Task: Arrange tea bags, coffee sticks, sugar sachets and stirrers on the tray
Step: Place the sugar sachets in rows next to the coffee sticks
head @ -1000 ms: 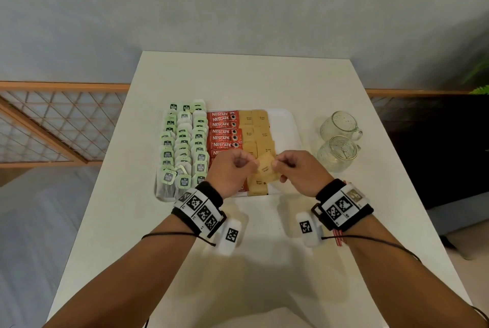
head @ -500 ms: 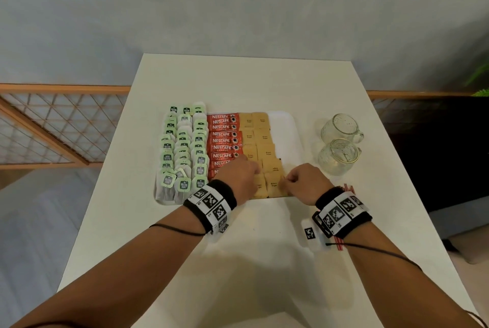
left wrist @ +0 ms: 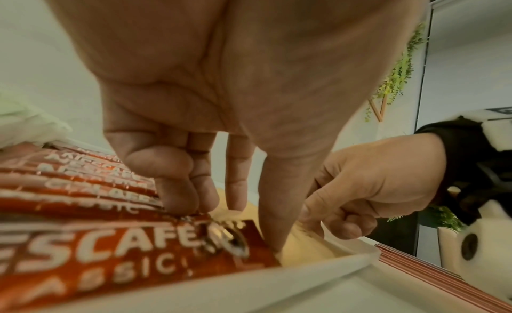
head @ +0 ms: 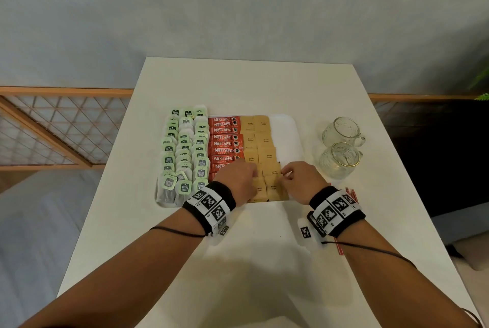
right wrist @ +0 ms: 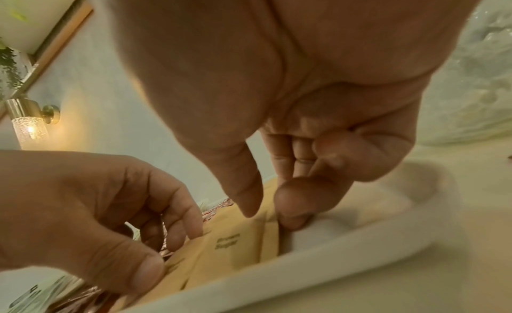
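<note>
A white tray (head: 289, 126) holds three columns: green-tagged tea bags (head: 185, 147) on the left, red coffee sticks (head: 223, 139) in the middle, and brown sugar sachets (head: 260, 139) to their right. Both hands are at the near end of the sugar column. My left hand (head: 254, 174) pinches the left edge of the nearest sugar sachet (right wrist: 235, 245) with curled fingers and thumb. My right hand (head: 282, 175) pinches its right edge between thumb and curled forefinger. The sachet lies flat in the tray. Red-and-white stirrers (head: 350, 192) lie on the table, partly hidden under my right wrist.
Two empty glass mugs (head: 344, 132) (head: 338, 159) stand on the white table (head: 238, 84) to the right of the tray. A bare strip of tray runs along the right of the sugar column. A wooden lattice railing (head: 53, 129) stands left of the table.
Both hands came down from above the tray, where they held a sugar sachet between them. The sachet now lies at the near end of the sugar column, with the fingertips still on its edges.
</note>
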A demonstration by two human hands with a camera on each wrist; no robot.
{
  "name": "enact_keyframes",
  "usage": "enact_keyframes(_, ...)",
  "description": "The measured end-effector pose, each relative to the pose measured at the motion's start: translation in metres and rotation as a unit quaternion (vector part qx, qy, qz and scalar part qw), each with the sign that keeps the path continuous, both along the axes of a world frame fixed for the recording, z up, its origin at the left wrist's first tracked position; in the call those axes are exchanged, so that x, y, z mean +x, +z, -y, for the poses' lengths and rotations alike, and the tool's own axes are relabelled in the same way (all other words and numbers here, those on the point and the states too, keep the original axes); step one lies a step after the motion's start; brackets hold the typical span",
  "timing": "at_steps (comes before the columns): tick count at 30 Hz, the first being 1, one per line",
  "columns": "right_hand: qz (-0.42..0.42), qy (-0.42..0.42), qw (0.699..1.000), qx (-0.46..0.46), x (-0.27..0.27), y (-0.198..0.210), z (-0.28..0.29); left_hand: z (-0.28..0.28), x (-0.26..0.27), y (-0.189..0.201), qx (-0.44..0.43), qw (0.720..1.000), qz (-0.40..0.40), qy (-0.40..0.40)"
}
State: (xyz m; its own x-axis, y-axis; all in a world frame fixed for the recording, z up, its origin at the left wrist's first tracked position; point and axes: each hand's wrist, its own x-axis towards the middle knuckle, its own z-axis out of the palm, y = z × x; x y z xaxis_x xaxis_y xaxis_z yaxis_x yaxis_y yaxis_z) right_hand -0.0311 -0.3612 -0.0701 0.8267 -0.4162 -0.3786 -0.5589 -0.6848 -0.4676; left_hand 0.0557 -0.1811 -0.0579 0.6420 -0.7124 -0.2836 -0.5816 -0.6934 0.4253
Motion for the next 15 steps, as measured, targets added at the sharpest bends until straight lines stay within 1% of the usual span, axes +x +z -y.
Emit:
enact_keyframes(9,-0.01,0.006,0.999,-0.03,-0.006,0.006,-0.01,0.0,0.0,-0.003,0.0,1.0,0.003,0.006)
enact_keyframes(15,-0.031,0.015,0.998,-0.05,-0.025,0.025,-0.004,-0.002,-0.003,0.002,-0.024,1.0,0.001,0.003)
